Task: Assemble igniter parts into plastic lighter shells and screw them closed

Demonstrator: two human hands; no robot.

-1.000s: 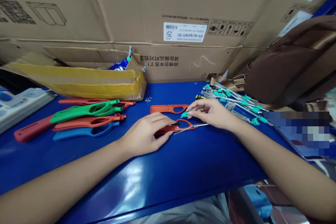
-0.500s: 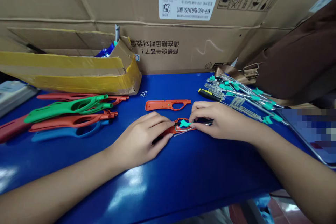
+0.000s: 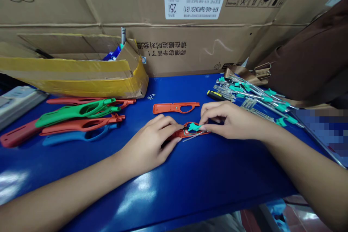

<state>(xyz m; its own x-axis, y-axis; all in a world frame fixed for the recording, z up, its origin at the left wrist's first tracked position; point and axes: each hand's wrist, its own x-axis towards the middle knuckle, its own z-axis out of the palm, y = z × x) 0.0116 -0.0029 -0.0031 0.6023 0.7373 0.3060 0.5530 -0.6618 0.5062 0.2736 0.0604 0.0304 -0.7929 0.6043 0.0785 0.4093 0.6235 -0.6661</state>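
My left hand grips the near end of an orange lighter shell half lying on the blue table. My right hand pinches a teal trigger piece over the loop of that shell, with the fingertips closed on its right end. A thin pale tube sticks out along the shell's front side. Just behind my hands lies a second orange shell half, inner side up. What sits inside the held shell under my left fingers is hidden.
Red, green and blue lighter shells are piled at left before a yellow-taped box. Metal rods with teal triggers and a black-and-yellow screwdriver lie at right. A large carton stands behind.
The teal trigger piece and my right hand have shifted slightly right relative to the orange shell. My left hand keeps its hold. The whole view has shifted a little.
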